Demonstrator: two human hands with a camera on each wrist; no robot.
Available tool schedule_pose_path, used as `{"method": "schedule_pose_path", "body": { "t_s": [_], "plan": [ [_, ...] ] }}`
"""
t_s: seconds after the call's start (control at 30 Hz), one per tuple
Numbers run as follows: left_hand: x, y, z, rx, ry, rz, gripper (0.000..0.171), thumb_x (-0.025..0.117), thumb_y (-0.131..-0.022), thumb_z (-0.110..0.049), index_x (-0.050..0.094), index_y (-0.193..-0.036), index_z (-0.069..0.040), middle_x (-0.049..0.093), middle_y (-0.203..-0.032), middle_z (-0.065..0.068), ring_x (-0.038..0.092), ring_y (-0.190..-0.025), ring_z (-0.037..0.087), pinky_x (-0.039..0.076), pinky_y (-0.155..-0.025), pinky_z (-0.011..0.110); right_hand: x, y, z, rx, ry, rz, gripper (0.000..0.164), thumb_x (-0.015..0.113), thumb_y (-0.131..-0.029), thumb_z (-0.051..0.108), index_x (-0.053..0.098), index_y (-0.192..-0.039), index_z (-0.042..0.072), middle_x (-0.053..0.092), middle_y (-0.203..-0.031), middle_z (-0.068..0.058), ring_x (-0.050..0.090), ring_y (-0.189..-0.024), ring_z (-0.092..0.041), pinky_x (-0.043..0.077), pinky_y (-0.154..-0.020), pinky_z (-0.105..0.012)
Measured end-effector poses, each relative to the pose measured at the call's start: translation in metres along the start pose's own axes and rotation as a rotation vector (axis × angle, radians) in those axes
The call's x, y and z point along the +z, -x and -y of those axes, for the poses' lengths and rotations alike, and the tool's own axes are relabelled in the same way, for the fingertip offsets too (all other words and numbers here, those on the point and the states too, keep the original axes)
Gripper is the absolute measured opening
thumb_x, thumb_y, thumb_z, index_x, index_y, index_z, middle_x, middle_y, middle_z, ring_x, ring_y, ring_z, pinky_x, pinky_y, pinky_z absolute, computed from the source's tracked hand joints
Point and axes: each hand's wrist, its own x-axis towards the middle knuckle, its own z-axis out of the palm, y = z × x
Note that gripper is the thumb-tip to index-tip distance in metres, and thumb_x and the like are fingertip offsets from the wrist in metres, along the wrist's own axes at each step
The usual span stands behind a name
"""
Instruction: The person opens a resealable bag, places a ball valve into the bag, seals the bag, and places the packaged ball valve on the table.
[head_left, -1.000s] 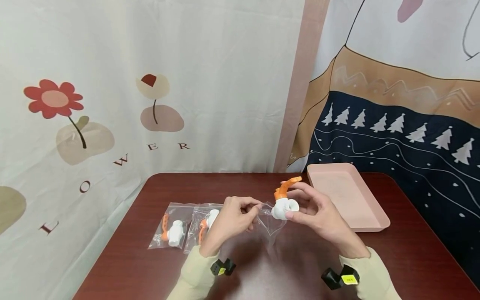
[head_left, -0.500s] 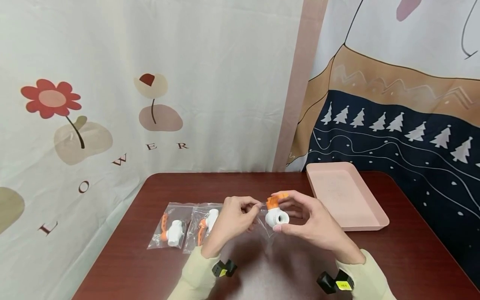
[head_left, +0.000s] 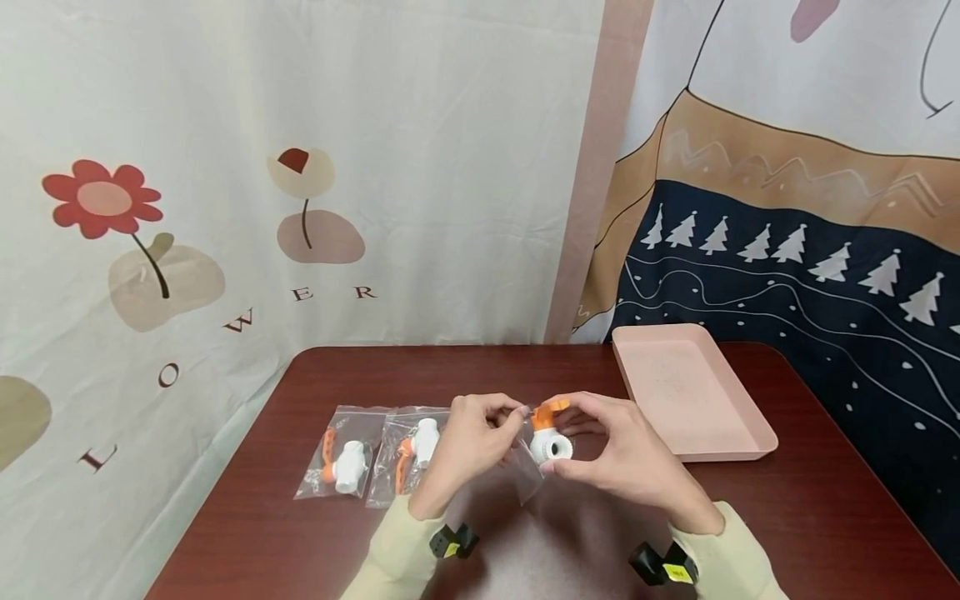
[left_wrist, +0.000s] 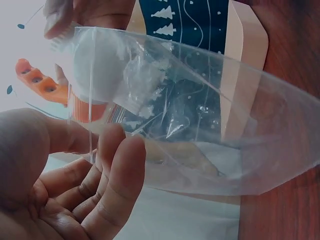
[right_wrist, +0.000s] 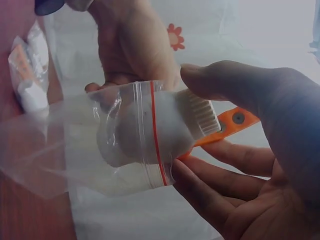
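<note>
My right hand grips a white ball valve with an orange handle, thumb low on its ribbed end and fingers up by the handle. My left hand pinches the mouth edge of a clear zip bag. In the right wrist view the valve's far end and body lie inside the bag, past the red seal line. The ribbed near end and the orange handle stick out of the mouth. The bag's closed end hangs loose.
Two more bagged valves lie on the dark red table left of my hands: one bagged valve further left, another bagged valve partly behind my left forearm. A pink tray stands at the back right. A printed curtain hangs behind.
My right hand has moved left and slightly down, turning the valve and bringing it into the bag's mouth. My left hand stays nearly in place, still pinching the bag.
</note>
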Motion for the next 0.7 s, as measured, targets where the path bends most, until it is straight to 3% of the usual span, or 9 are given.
{"method": "schedule_pose_path", "body": {
  "t_s": [0.17, 0.37, 0.53, 0.7],
  "plan": [
    [0.001, 0.000, 0.000, 0.002, 0.018, 0.005, 0.012, 0.069, -0.097, -0.017, 0.080, -0.092, -0.017, 0.067, -0.059, 0.001, 0.063, -0.044, 0.013, 0.053, -0.046, 0.028, 0.002, -0.002, -0.003, -0.071, 0.104, -0.026, 0.051, 0.094, -0.072, 0.023, 0.070, -0.117, 0.020, 0.069, -0.107, 0.008, 0.069, -0.092, -0.007, 0.059, -0.083, -0.025],
    [0.003, -0.001, 0.000, 0.035, 0.046, -0.016, 0.012, 0.069, -0.097, -0.016, 0.080, -0.093, -0.016, 0.069, -0.062, 0.001, 0.062, -0.045, 0.013, 0.053, -0.046, 0.027, 0.007, -0.002, -0.007, -0.070, 0.239, -0.072, 0.054, 0.097, -0.067, 0.035, 0.073, -0.114, 0.024, 0.062, -0.117, 0.014, 0.060, -0.105, -0.005, 0.054, -0.086, -0.027],
    [0.004, 0.000, -0.001, 0.054, 0.065, -0.050, 0.012, 0.069, -0.098, -0.018, 0.080, -0.093, -0.020, 0.069, -0.062, -0.001, 0.062, -0.045, 0.011, 0.052, -0.045, 0.027, 0.013, -0.003, -0.009, -0.059, 0.263, -0.053, 0.054, 0.096, -0.068, 0.037, 0.073, -0.115, 0.022, 0.062, -0.118, 0.013, 0.061, -0.104, -0.005, 0.055, -0.087, -0.029],
    [0.003, 0.001, -0.003, 0.044, 0.082, -0.060, 0.012, 0.069, -0.098, -0.018, 0.080, -0.094, -0.018, 0.071, -0.064, 0.001, 0.065, -0.046, 0.014, 0.056, -0.046, 0.030, 0.016, -0.004, -0.010, -0.028, 0.254, -0.022, 0.055, 0.095, -0.071, 0.031, 0.070, -0.120, 0.020, 0.062, -0.117, 0.011, 0.063, -0.096, -0.005, 0.057, -0.081, -0.026]
  ]
}}
